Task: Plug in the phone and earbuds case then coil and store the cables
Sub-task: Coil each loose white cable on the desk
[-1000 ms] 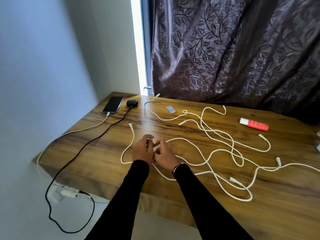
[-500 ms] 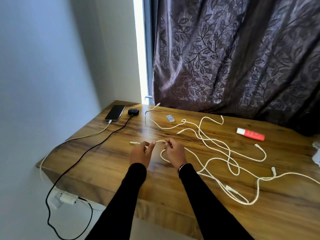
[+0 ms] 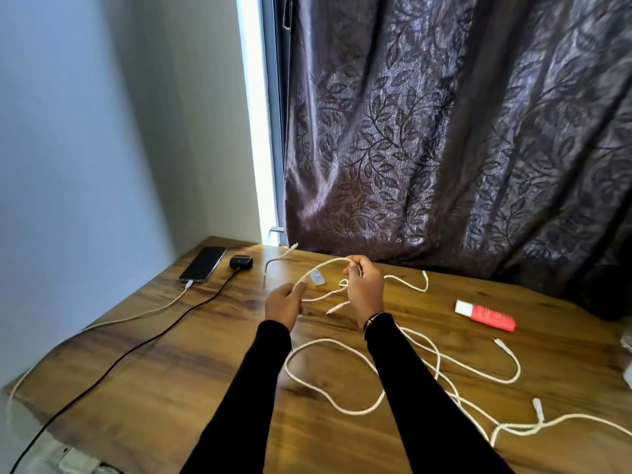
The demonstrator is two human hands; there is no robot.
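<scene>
Already the phone (image 3: 203, 264) and earbuds case (image 3: 240, 262) sit plugged in at the table's (image 3: 191, 388) far corner, while the left hand (image 3: 283, 304) and right hand (image 3: 365, 288) pinch one white cable (image 3: 321, 266), others (image 3: 441, 371) sprawling uncoiled nearby.

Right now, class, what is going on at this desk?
A person is coiling a white cable held up between both hands: the left hand pinches one end, the right hand grips a loop. The phone and earbuds case sit plugged in at the far left. More white cables lie loose on the table.
</scene>
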